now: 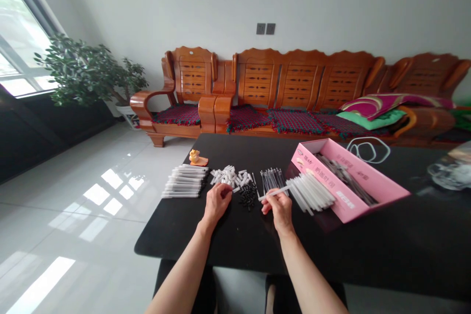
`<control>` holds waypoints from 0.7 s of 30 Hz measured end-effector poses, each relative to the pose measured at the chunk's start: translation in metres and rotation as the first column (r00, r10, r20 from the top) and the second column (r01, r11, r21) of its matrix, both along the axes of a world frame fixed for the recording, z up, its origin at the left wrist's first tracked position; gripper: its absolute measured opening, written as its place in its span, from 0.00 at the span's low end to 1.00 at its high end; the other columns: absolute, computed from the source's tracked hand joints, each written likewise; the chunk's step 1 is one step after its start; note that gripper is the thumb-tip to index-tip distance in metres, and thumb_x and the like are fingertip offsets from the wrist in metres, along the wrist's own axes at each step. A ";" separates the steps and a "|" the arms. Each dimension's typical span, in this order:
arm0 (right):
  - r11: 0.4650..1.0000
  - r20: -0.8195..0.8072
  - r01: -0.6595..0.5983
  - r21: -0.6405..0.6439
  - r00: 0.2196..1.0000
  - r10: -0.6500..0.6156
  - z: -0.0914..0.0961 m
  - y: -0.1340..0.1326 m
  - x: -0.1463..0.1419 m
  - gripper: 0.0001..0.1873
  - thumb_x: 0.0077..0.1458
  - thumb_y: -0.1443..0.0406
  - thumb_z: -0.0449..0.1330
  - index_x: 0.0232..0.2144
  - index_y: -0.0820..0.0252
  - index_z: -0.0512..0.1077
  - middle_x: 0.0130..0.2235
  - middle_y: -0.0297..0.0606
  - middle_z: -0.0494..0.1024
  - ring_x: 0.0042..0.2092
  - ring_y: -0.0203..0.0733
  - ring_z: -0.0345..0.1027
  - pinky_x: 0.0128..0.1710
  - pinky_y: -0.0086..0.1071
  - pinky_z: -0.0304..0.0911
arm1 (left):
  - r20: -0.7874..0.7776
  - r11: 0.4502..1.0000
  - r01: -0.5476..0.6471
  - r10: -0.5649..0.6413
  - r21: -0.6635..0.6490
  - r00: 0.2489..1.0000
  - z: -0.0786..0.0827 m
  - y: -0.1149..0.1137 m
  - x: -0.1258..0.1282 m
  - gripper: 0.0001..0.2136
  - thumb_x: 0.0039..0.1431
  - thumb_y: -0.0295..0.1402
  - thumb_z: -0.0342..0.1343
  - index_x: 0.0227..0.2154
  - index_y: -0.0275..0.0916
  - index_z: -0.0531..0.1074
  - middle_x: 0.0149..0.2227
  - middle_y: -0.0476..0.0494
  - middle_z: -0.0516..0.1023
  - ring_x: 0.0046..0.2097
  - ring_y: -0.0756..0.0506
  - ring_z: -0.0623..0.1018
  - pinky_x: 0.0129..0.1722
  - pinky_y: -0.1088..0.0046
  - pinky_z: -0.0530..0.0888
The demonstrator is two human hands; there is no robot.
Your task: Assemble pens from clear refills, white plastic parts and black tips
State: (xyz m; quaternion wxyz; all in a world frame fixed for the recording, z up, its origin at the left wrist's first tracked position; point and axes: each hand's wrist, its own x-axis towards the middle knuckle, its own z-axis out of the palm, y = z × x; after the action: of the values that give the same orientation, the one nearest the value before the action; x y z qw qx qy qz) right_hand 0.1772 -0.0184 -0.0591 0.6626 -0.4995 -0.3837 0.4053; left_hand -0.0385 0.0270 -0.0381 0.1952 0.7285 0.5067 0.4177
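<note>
Right hand [278, 204] pinches 1 white tube [274, 193] at mid-table [221, 240], just left of the tube pile [311, 192]. Left hand [218, 202] curls its fingers onto the near edge of the white caps [230, 176]; I cannot tell whether it grips any.

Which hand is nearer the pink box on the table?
Right. The right hand, holding a white tube, is a little to the left of the pink box. The left hand is farther left, at the pile of white caps.

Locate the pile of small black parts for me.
Head view, mid-table: the black parts lie between the left hand and the right hand, beside the white pieces.
</note>
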 end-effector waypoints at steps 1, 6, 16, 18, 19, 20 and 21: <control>1.000 -0.002 0.002 0.001 1.000 -0.002 0.000 0.000 0.000 0.09 0.49 0.63 0.63 0.32 0.62 0.69 0.20 0.33 0.76 0.15 0.36 0.67 0.13 0.26 0.63 | -0.008 1.000 0.009 -0.009 0.006 1.000 -0.001 0.000 0.000 0.05 0.54 0.25 0.55 0.31 0.38 0.75 0.30 0.50 0.74 0.28 0.52 0.72 0.32 0.78 0.67; 1.000 -0.009 -0.001 -0.002 1.000 0.001 0.001 0.000 0.000 0.10 0.49 0.62 0.63 0.32 0.62 0.69 0.20 0.32 0.76 0.15 0.35 0.66 0.13 0.25 0.62 | -0.123 1.000 0.001 -0.001 -0.002 0.992 -0.006 0.000 0.001 0.07 0.54 0.24 0.55 0.31 0.40 0.77 0.32 0.49 0.74 0.29 0.52 0.71 0.32 0.77 0.66; 1.000 -0.003 0.003 -0.006 1.000 -0.003 0.002 -0.001 0.000 0.09 0.50 0.62 0.62 0.32 0.62 0.69 0.20 0.32 0.76 0.15 0.35 0.66 0.13 0.25 0.62 | -0.197 0.973 0.227 -0.231 -0.040 0.953 0.000 -0.008 0.002 0.05 0.57 0.31 0.58 0.33 0.43 0.79 0.35 0.49 0.75 0.34 0.51 0.74 0.36 0.77 0.67; 1.000 -0.002 0.002 -0.007 1.000 -0.002 0.002 0.000 -0.001 0.09 0.49 0.62 0.63 0.32 0.62 0.69 0.20 0.33 0.76 0.15 0.35 0.67 0.13 0.25 0.62 | -0.230 0.970 0.236 -0.241 -0.051 0.943 0.000 -0.008 0.002 0.04 0.56 0.32 0.60 0.34 0.43 0.79 0.35 0.48 0.76 0.35 0.50 0.74 0.36 0.77 0.68; 1.000 -0.002 0.001 -0.008 1.000 -0.001 0.002 0.000 -0.001 0.09 0.50 0.62 0.63 0.32 0.62 0.69 0.20 0.33 0.76 0.15 0.35 0.67 0.13 0.25 0.62 | -0.244 0.970 0.238 -0.244 -0.053 0.939 0.000 -0.009 0.002 0.04 0.56 0.33 0.60 0.34 0.43 0.78 0.36 0.48 0.76 0.35 0.50 0.75 0.37 0.77 0.68; 1.000 -0.003 0.001 -0.008 1.000 -0.001 0.001 0.000 -0.001 0.09 0.50 0.62 0.63 0.32 0.62 0.69 0.20 0.33 0.76 0.15 0.35 0.67 0.13 0.25 0.62 | -0.254 0.969 0.241 -0.247 -0.055 0.935 0.000 -0.008 0.002 0.04 0.56 0.33 0.60 0.34 0.43 0.78 0.36 0.49 0.76 0.36 0.49 0.75 0.38 0.76 0.68; 1.000 -0.004 0.001 -0.009 1.000 -0.001 0.001 0.000 -0.001 0.09 0.50 0.62 0.63 0.32 0.62 0.69 0.20 0.33 0.76 0.15 0.35 0.66 0.13 0.25 0.62 | -0.261 0.968 0.246 -0.252 -0.055 0.932 0.000 -0.008 0.002 0.04 0.56 0.32 0.60 0.34 0.43 0.78 0.36 0.49 0.76 0.37 0.49 0.75 0.38 0.76 0.68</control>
State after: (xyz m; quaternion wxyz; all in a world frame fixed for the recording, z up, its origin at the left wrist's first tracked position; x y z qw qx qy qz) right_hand 0.1765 -0.0186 -0.0579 0.6613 -0.5018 -0.3806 0.4074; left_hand -0.0366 0.0187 -0.0383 0.1844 0.8340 0.4365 0.2825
